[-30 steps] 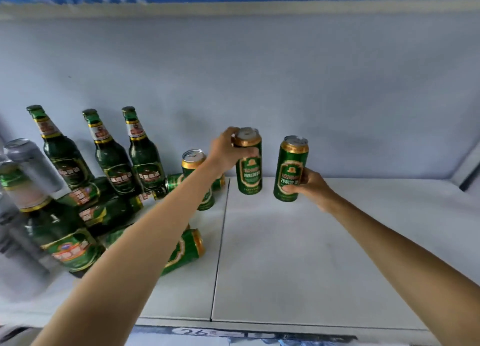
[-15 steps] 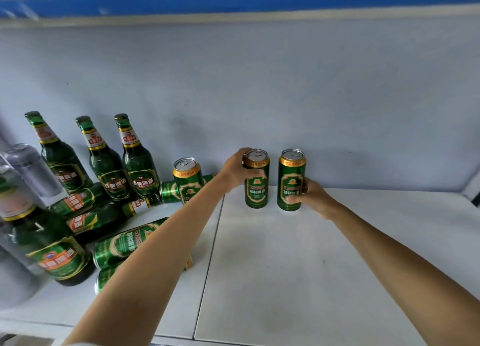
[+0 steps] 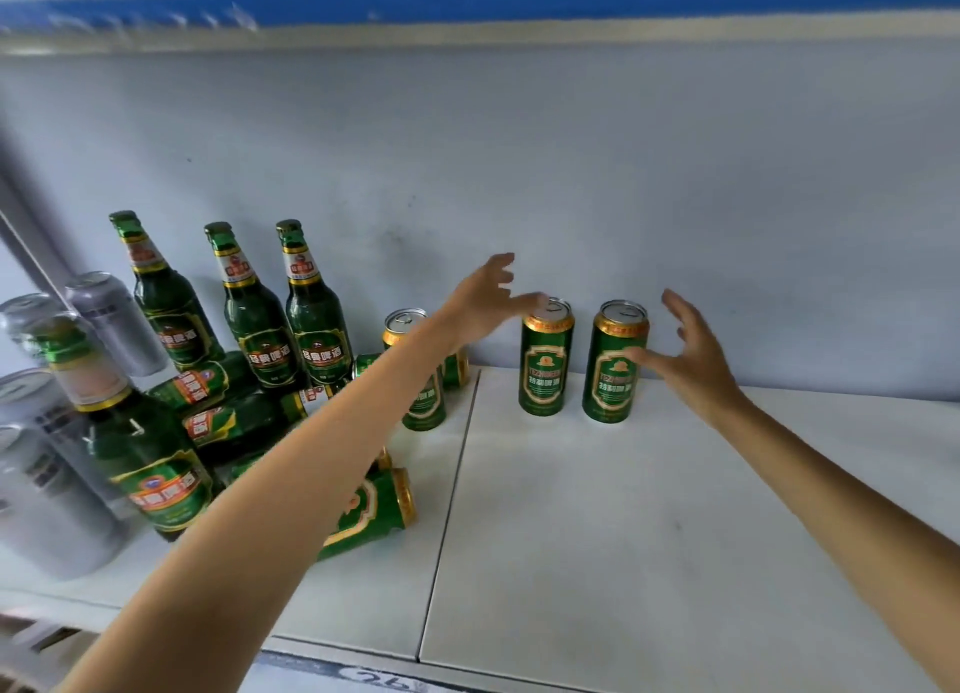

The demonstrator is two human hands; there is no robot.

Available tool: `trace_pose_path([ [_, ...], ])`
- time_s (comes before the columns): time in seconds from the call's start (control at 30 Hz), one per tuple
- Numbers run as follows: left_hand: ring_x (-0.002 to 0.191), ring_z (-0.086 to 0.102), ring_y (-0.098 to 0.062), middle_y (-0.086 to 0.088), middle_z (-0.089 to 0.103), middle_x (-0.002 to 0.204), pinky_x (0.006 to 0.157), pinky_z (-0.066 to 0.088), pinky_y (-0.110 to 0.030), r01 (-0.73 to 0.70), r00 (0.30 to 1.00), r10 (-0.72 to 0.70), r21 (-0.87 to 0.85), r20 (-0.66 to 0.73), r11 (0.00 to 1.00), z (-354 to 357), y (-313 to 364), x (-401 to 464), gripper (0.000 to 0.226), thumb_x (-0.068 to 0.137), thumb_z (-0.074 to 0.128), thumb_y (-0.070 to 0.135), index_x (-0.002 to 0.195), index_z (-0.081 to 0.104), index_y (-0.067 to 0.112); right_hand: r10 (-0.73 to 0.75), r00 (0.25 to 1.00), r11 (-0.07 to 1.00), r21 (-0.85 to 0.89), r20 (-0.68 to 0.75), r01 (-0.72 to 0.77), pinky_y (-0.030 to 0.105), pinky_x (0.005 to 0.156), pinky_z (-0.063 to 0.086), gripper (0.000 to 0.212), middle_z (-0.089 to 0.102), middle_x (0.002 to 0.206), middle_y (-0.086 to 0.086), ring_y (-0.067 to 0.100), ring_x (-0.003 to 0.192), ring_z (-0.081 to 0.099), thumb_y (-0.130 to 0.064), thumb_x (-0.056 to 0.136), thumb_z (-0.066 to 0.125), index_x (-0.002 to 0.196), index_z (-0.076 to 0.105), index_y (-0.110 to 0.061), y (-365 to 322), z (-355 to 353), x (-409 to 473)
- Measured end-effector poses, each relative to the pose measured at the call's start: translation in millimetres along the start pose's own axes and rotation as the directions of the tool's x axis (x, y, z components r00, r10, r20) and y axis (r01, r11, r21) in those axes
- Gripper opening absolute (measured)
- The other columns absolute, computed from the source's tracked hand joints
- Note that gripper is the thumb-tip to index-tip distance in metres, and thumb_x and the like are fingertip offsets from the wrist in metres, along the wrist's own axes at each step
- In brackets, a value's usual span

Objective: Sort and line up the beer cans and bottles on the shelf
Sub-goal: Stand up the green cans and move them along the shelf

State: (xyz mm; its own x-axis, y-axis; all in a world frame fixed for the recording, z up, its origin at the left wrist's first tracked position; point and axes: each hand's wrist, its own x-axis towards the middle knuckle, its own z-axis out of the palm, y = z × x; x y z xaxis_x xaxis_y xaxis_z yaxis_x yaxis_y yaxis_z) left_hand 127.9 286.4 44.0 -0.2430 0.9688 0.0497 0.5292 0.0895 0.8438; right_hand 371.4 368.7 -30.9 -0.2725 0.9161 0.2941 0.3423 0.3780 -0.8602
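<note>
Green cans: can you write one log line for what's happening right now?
left hand: open, off left can | right hand: open, beside right can | both cans upright on shelf

A shop: white display shelf [image 3: 675, 536] of beer bottles [image 3: 311, 307] and cans [image 3: 546, 362], numbered edge tag [image 3: 387, 682].

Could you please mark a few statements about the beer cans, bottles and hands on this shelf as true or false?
1. Two upright green beer cans stand side by side near the back wall. True.
2. The left hand grips a can. False: its fingers are spread and hold nothing.
3. A green can lies on its side near the front. True.
4. The right hand holds a bottle. False: it is open, beside the cans.
5. Three green glass bottles stand upright at the back left. True.
</note>
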Motion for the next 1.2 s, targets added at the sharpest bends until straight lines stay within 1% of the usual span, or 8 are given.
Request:
trace_pose_path([
  [0.13, 0.107, 0.063, -0.021, -0.004, 0.068, 0.113, 0.098, 0.050, -0.041, -0.151, 0.985, 0.147, -0.033, -0.094, 0.988, -66.5, 22.0, -25.1, 0.036, 0.087, 0.066, 0.021, 0.123, 0.059, 0.016, -0.266, 0.958, 0.963, -0.071, -0.107, 0.260, 0.033, 0.111, 0.036, 0.070, 0.047, 0.143, 0.003, 0.015, 0.132, 0.043, -0.022, 0.078, 0.077, 0.139, 0.044, -0.013, -60.8, -5.8, 2.5],
  [0.27, 0.104, 0.066, -0.023, -0.006, 0.069, 0.105, 0.094, 0.053, -0.041, -0.171, 0.968, 0.167, -0.006, -0.189, 0.985, -121.7, 16.0, -40.5, 0.021, 0.089, 0.064, 0.018, 0.109, 0.065, 0.017, -0.337, 0.941, 0.939, -0.061, 0.031, 0.339, 0.026, 0.103, 0.039, 0.063, 0.054, 0.133, 0.002, 0.009, 0.119, 0.049, -0.020, 0.078, 0.076, 0.134, 0.049, -0.012, -116.8, 27.7, -0.7],
  [0.4, 0.101, 0.065, -0.020, -0.004, 0.069, 0.114, 0.095, 0.052, -0.037, -0.049, 0.965, 0.105, 0.226, -0.241, 0.973, -148.0, -21.9, -42.0, 0.024, 0.090, 0.062, 0.028, 0.112, 0.067, 0.018, -0.208, 0.925, 0.970, -0.051, 0.319, 0.236, 0.024, 0.099, 0.038, 0.067, 0.053, 0.135, 0.002, 0.014, 0.121, 0.050, -0.023, 0.077, 0.077, 0.137, 0.047, -0.014, -125.4, 96.3, -9.9],
  [0.5, 0.106, 0.063, -0.022, -0.007, 0.067, 0.120, 0.092, 0.046, -0.028, 0.051, 0.964, 0.034, 0.309, -0.264, 0.950, -148.7, -55.5, -48.9, 0.030, 0.092, 0.059, 0.028, 0.117, 0.066, 0.013, -0.063, 0.905, 0.988, -0.104, 0.420, 0.117, 0.029, 0.099, 0.042, 0.075, 0.049, 0.142, 0.007, 0.021, 0.127, 0.050, -0.027, 0.076, 0.078, 0.140, 0.041, -0.011, -105.3, 149.8, -15.1],
  [0.63, 0.117, 0.058, -0.026, -0.010, 0.064, 0.126, 0.097, 0.043, -0.032, 0.129, 0.978, -0.057, 0.368, -0.201, 0.921, -139.4, -91.5, -54.4, 0.034, 0.094, 0.056, 0.027, 0.123, 0.062, 0.009, 0.048, 0.900, 0.997, -0.072, 0.433, -0.018, 0.028, 0.091, 0.042, 0.065, 0.057, 0.133, 0.012, 0.024, 0.119, 0.055, -0.013, 0.075, 0.079, 0.132, 0.048, -0.005, -79.1, 195.7, -31.3],
  [0.87, 0.110, 0.060, -0.026, -0.009, 0.066, 0.122, 0.096, 0.047, -0.036, 0.143, 0.988, -0.095, 0.477, -0.123, 0.867, -134.9, -132.0, -43.5, 0.034, 0.095, 0.052, 0.029, 0.123, 0.062, 0.012, 0.118, 0.911, 0.993, -0.020, 0.396, -0.120, 0.042, 0.104, 0.043, 0.085, 0.056, 0.134, 0.009, 0.024, 0.123, 0.054, -0.016, 0.064, 0.086, 0.137, 0.042, -0.013, -53.8, 237.9, -36.3],
  [1.0, 0.113, 0.059, -0.027, -0.009, 0.064, 0.125, 0.099, 0.046, -0.038, 0.127, 0.992, -0.096, 0.507, -0.087, 0.853, -130.3, -134.3, -31.2, 0.036, 0.096, 0.051, 0.030, 0.125, 0.060, 0.011, 0.152, 0.908, 0.987, -0.008, 0.390, -0.162, 0.032, 0.097, 0.043, 0.076, 0.058, 0.132, 0.009, 0.024, 0.122, 0.055, -0.014, 0.067, 0.084, 0.133, 0.047, -0.013, -54.3, 245.3, -38.5],
  [1.2, 0.120, 0.055, -0.027, -0.010, 0.059, 0.132, 0.100, 0.042, -0.036, 0.120, 0.991, -0.135, 0.585, -0.017, 0.802, -117.8, -132.1, -9.6, 0.040, 0.097, 0.049, 0.031, 0.131, 0.055, 0.011, 0.150, 0.937, 0.987, 0.009, 0.315, -0.161, 0.025, 0.084, 0.043, 0.068, 0.060, 0.122, 0.006, 0.013, 0.102, 0.055, -0.015, 0.064, 0.086, 0.124, 0.053, -0.012, -52.7, 231.6, -55.7],
])
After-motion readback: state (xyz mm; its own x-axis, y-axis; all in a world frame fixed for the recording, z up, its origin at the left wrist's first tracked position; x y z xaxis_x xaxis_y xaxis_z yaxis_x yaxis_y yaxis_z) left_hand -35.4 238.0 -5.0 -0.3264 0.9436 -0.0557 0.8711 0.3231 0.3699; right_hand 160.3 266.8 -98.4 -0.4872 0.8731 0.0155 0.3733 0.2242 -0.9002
